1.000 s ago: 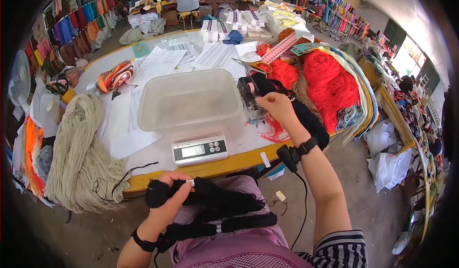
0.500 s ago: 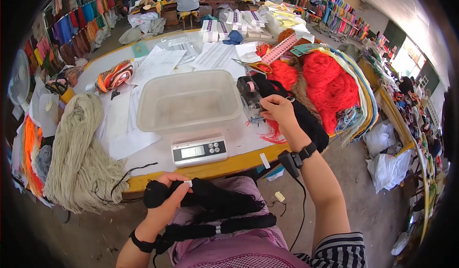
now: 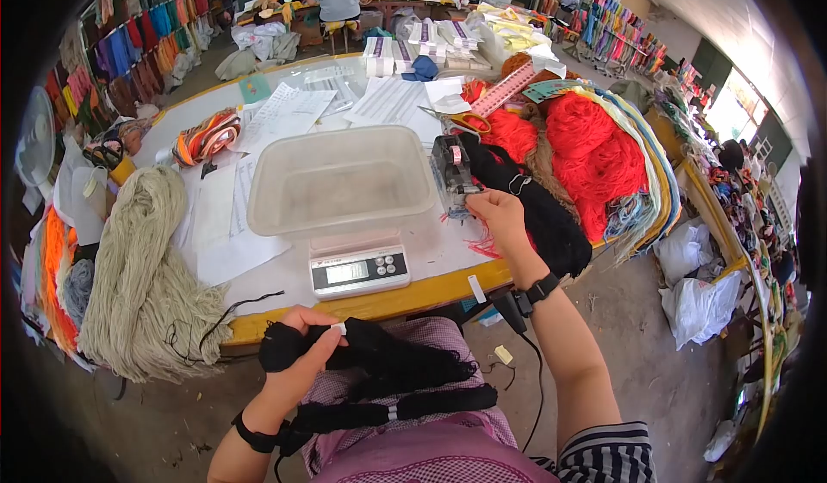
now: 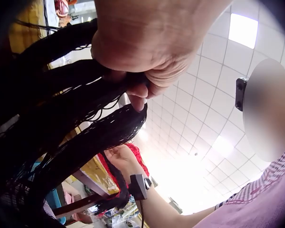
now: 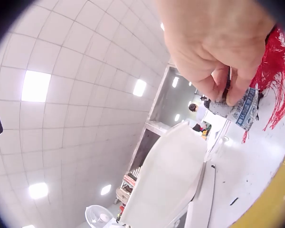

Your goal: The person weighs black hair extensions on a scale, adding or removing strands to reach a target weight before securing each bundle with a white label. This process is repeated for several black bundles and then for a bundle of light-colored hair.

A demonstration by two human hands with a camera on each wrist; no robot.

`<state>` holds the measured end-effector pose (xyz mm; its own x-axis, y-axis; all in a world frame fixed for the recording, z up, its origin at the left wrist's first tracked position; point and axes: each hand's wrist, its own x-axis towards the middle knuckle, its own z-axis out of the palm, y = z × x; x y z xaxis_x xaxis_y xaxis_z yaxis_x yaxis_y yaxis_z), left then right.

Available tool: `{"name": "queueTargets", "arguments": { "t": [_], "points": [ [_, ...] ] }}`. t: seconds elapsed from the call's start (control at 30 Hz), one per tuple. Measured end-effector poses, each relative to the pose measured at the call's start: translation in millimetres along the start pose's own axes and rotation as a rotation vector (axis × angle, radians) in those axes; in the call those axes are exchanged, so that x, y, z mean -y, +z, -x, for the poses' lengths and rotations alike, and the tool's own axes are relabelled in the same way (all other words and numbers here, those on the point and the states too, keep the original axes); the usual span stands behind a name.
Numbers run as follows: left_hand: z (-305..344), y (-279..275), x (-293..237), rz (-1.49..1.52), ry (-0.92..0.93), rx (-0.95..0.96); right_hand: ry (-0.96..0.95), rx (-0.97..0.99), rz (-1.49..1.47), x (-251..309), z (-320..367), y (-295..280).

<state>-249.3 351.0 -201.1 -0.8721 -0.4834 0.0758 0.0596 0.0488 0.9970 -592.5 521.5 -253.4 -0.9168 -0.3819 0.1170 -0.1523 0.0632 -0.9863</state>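
My left hand grips a black yarn skein over my lap, thumb by a small white label; from the left wrist view the hand is curled round the black strands. My right hand is on the table at the near end of a tape dispenser, fingers pinched together. In the right wrist view those fingertips pinch the tape end right at the dispenser. The tape itself is hard to make out.
A clear plastic tub sits on a digital scale in front of me. Beige yarn hangs over the left edge. Red yarn and black yarn pile up on the right. Papers cover the far side.
My right hand has drawn back from the top of the dispenser toward the table's front edge. The left hand and its skein have stayed put.
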Motion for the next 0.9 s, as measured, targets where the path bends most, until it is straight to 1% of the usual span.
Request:
{"name": "queueTargets", "arguments": {
  "t": [0.07, 0.1, 0.17, 0.2, 0.27, 0.33, 0.37, 0.4, 0.47, 0.53, 0.6, 0.63, 0.7, 0.9],
  "points": [
    [0, 1, -2, 0.008, -0.013, -0.002, -0.052, -0.083, 0.159, 5, 1, 2],
    [0, 4, -5, 0.007, -0.024, -0.003, -0.053, -0.081, 0.158, 7, -1, 0],
    [0, 6, -9, -0.001, -0.041, -0.012, -0.239, -0.153, 0.478, 8, -6, -4],
    [0, 8, -9, 0.020, -0.043, -0.009, -0.237, -0.145, 0.473, 4, -6, -8],
    [-1, 9, -12, 0.034, -0.047, -0.028, -0.280, -0.145, 0.611, -4, -11, -12],
    [-1, 11, -15, 0.012, -0.061, -0.044, -0.315, -0.098, 0.423, 9, 1, -13],
    [-3, 12, -14, 0.089, -0.045, -0.067, -0.204, -0.016, 0.217, 24, 12, -6],
    [-5, 14, -17, 0.100, -0.069, -0.084, -0.089, 0.062, -0.021, 50, 35, 7],
    [-9, 16, -16, 0.137, -0.071, -0.078, -0.124, 0.160, -0.061, 79, 71, 21],
    [-11, 19, -19, 0.186, -0.094, -0.074, -0.045, 0.329, -0.135, 108, 114, 36],
    [-11, 23, -21, 0.232, -0.121, -0.060, 0.141, 0.506, -0.196, 133, 153, 53],
    [-11, 25, -21, 0.229, -0.107, -0.043, 0.145, 0.508, -0.194, 135, 161, 59],
    [-10, 27, -21, 0.206, -0.090, -0.013, 0.185, 0.623, -0.166, 136, 170, 68],
    [-5, 23, -23, 0.199, -0.061, 0.060, 0.091, 0.602, -0.185, 117, 165, 84]
  ]
}}
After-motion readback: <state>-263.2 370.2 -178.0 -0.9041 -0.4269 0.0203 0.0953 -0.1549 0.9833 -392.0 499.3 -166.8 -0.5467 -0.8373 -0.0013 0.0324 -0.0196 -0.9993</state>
